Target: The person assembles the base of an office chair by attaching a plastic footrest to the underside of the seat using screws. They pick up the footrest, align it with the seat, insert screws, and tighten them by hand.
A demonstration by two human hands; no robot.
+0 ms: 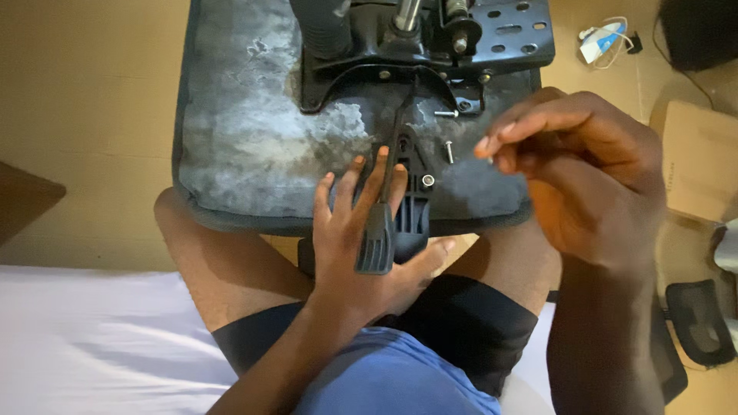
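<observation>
An upturned chair seat (254,146) with a worn grey underside lies against my knees. A black metal mechanism (430,42) is bolted on at its far side. My left hand (357,246) rests at the seat's near edge, fingers spread around a black plastic lever and bracket (400,207). My right hand (584,154) hovers above the seat's right side, fingertips pinched together; whether they hold something small I cannot tell. Two loose screws (448,150) lie on the seat just left of those fingertips.
A white and blue object with a cord (603,38) lies on the tan floor at the top right. A cardboard piece (699,161) and a black chair part (696,319) sit at the right. White fabric (92,338) covers the lower left.
</observation>
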